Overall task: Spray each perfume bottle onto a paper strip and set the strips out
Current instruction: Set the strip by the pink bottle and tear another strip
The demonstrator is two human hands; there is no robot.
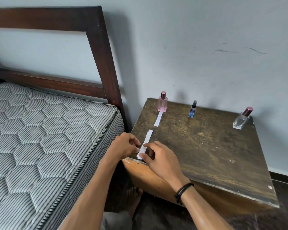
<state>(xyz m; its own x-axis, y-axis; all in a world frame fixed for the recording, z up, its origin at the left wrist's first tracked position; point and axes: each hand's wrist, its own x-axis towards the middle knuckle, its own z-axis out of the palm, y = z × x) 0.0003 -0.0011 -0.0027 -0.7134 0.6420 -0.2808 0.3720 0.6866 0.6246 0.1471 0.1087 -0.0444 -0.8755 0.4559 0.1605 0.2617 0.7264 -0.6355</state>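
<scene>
Three perfume bottles stand along the back of a worn wooden bedside table [206,146]: a pink bottle [162,103] at the left, a small blue spray bottle [192,109] in the middle, a clear bottle [241,119] with a pink cap at the right. One white paper strip [158,119] lies flat in front of the pink bottle. A small stack of white strips [145,142] lies at the table's near left corner. My left hand [125,146] pinches its left edge. My right hand [158,159] has its fingertips on the stack's near end.
A bed with a striped quilted mattress [48,138] and a dark wooden headboard [100,55] stands close on the left. A pale wall [206,47] runs behind the table. My bare foot [134,196] is on the dark floor below the table corner.
</scene>
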